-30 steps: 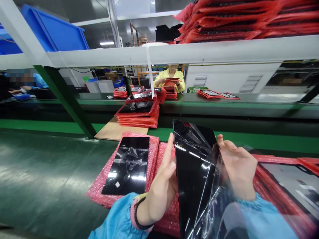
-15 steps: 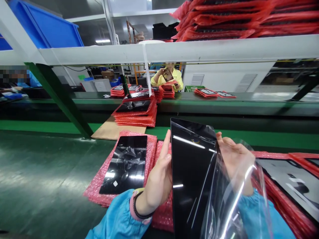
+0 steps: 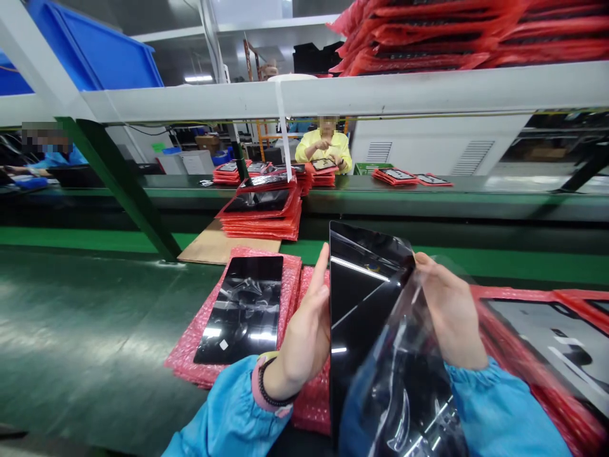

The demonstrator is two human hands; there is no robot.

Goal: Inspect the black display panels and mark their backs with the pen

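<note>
A black glass screen panel (image 3: 354, 298) stands tilted in front of me. My left hand (image 3: 304, 333) is closed on its left edge, the fingers behind it. A loose sheet of clear film (image 3: 404, 381) hangs over the panel's lower right part, creased and shiny. At the upper right corner, my right hand (image 3: 450, 311) pinches the film's edge. Left of my left hand, another black panel (image 3: 240, 311) with a small white square lies on pink bubble-wrap bags (image 3: 190, 362). More pink bubble wrap (image 3: 311, 406) shows beneath my left wrist.
To the right lie red-wrapped grey panels (image 3: 537, 327). Behind, a stack of red-wrapped panels (image 3: 261, 222) rests near a brown board (image 3: 223, 246). A white shelf beam (image 3: 333, 98) crosses above, with a green post (image 3: 118, 187) at left. Across the bench sits a co-worker in yellow (image 3: 323, 146).
The clear film has swung from the panel's right side inward across its lower front. My right hand has shifted slightly and turned. The co-worker in yellow has lowered the panel onto the stack.
</note>
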